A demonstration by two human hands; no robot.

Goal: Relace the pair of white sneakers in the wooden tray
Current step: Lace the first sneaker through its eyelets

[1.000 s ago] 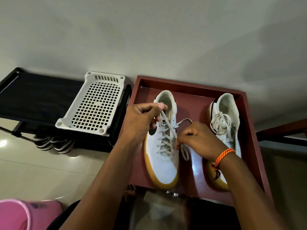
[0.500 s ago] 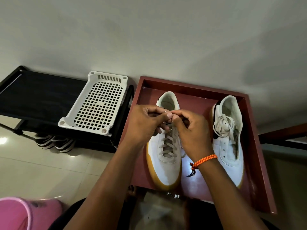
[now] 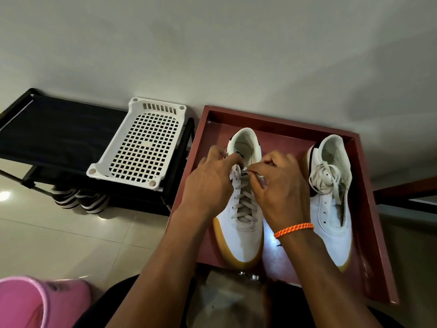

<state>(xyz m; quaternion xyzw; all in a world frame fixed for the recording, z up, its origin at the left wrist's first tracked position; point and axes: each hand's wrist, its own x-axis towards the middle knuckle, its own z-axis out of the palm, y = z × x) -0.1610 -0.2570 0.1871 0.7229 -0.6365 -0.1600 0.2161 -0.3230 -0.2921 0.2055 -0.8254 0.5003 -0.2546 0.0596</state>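
Working at the top eyelets of the left sneaker [image 3: 243, 223] in the wooden tray [image 3: 369, 209], the left hand [image 3: 210, 183] and right hand [image 3: 281, 185] each pinch the lace [image 3: 244, 200]; soft, limp, light cord, best gripped at its stiffer tips

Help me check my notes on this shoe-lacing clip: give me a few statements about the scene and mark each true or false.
1. Both sneakers sit inside the wooden tray. True.
2. Both hands work at the right sneaker. False: the left hand and right hand are at the top eyelets of the left sneaker.
3. The right sneaker's lace lies in a loose heap on it. True.
4. The white basket is in the tray. False: it rests on the black rack beside the tray.
5. An orange band is on the left wrist. False: it is on the right wrist.
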